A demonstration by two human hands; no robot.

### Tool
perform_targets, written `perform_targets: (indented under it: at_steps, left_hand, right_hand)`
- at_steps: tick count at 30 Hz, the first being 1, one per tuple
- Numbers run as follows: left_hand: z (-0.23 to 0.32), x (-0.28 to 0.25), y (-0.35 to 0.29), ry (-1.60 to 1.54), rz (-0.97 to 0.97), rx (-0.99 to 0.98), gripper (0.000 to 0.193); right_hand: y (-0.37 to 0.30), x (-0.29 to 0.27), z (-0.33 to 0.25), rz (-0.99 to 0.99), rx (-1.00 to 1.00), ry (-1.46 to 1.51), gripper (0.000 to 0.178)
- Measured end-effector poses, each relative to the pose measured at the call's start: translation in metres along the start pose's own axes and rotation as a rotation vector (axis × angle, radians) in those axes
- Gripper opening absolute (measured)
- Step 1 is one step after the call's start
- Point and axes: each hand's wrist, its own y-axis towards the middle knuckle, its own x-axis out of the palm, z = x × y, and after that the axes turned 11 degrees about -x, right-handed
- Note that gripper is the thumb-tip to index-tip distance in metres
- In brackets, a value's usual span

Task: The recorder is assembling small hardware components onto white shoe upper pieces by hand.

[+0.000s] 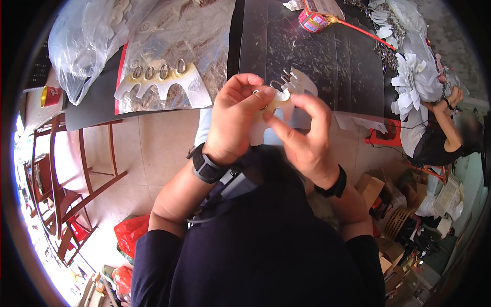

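Close above the table's near edge, my left hand (230, 115) pinches a white notched sheet piece (284, 111), with a metal ring showing near its fingertips. My right hand (309, 138) has its thumb and index finger closed on the other side of the same piece. Just beyond the fingers lies a second white notched piece (306, 84) with metal rings along its edge. On the left of the table rests another white notched piece (176, 91), its yellow-smeared edge carrying several oval metal rings (164, 71). The fingers partly hide the held piece.
A pink can (313, 22) with a red stick (363, 33) across it stands on the dark table mat (276, 43). A clear plastic bag (84, 46) lies far left. Piled white strips (410, 82) are at right, near another person (445, 133). Wooden chairs (61, 189) stand left.
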Motion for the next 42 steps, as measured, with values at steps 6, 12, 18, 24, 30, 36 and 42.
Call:
perform_targets:
  at_steps: [6, 12, 18, 24, 30, 36, 42]
  left_hand:
    - [0.002, 0.006, -0.003, 0.235, 0.018, 0.293, 0.016]
    - [-0.015, 0.003, -0.008, 0.322, 0.016, 0.298, 0.014]
    - [-0.013, 0.002, -0.015, 0.339, -0.004, 0.211, 0.007]
    - [-0.006, 0.001, -0.017, 0.211, -0.006, 0.086, 0.011]
    - [-0.007, -0.003, -0.017, 0.414, -0.008, 0.134, 0.024]
    - [-0.008, -0.003, -0.019, 0.395, -0.019, 0.207, 0.027]
    - [-0.009, 0.0, -0.021, 0.206, -0.094, 0.14, 0.033]
  right_hand:
    - [-0.013, -0.006, -0.014, 0.117, 0.489, 0.361, 0.01]
    - [-0.011, 0.005, -0.009, 0.295, 1.144, 1.492, 0.029]
    - [-0.009, 0.008, -0.009, 0.35, 1.104, 1.387, 0.029]
    - [-0.009, 0.009, -0.01, 0.402, 1.014, 1.301, 0.024]
    - [-0.006, 0.006, -0.01, 0.317, 0.974, 1.188, 0.022]
    - [-0.001, 0.002, -0.006, 0.265, 0.881, 1.114, 0.025]
    - [0.002, -0.006, 0.003, 0.261, 0.866, 1.084, 0.024]
